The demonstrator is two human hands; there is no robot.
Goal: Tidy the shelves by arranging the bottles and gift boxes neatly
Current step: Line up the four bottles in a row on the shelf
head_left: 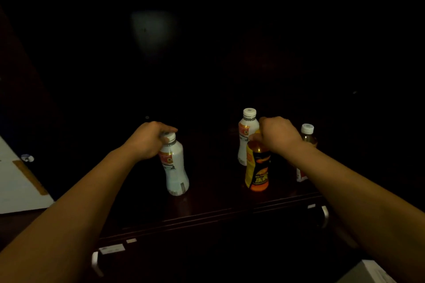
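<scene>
Both hands grip bottles by their caps, the left hand (147, 139) a white plastic bottle (174, 166), the right hand (279, 134) an orange-labelled bottle (257, 167), which could topple the nearby white-capped bottle (247, 135).

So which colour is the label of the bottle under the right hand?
Mostly yellow with orange, on the orange bottle gripped at its top by the right hand; head view.

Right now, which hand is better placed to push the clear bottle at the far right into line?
The right hand: the clear bottle stands just beside it, while the left hand is far across the shelf.
</scene>
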